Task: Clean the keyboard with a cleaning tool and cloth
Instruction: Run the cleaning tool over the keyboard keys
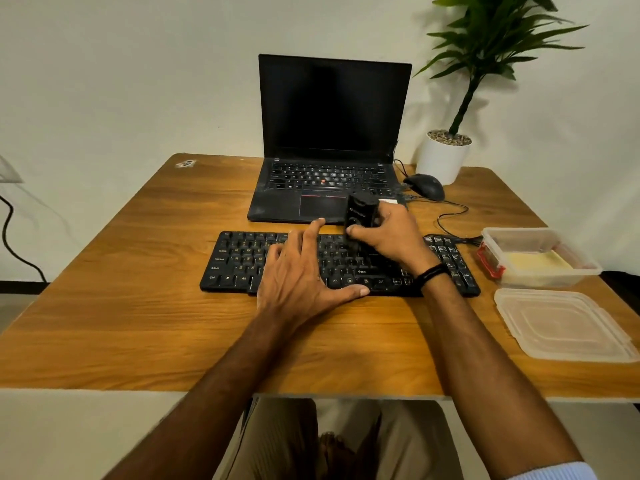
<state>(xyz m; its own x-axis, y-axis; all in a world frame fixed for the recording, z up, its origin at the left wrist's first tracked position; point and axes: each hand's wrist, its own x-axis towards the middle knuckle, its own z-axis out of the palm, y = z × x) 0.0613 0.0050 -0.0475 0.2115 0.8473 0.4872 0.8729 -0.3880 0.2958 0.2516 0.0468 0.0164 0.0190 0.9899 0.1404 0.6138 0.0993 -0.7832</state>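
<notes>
My left grip (pixel 304 271), fingers spread flat, steadies the keyboard (pixel 239 258) while my right grip (pixel 391 237) clamps the cleaning tool (pixel 362 211) over its keys.

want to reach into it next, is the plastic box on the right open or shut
Open. The plastic box is uncovered; its lid lies flat on the table just in front of it.
</notes>
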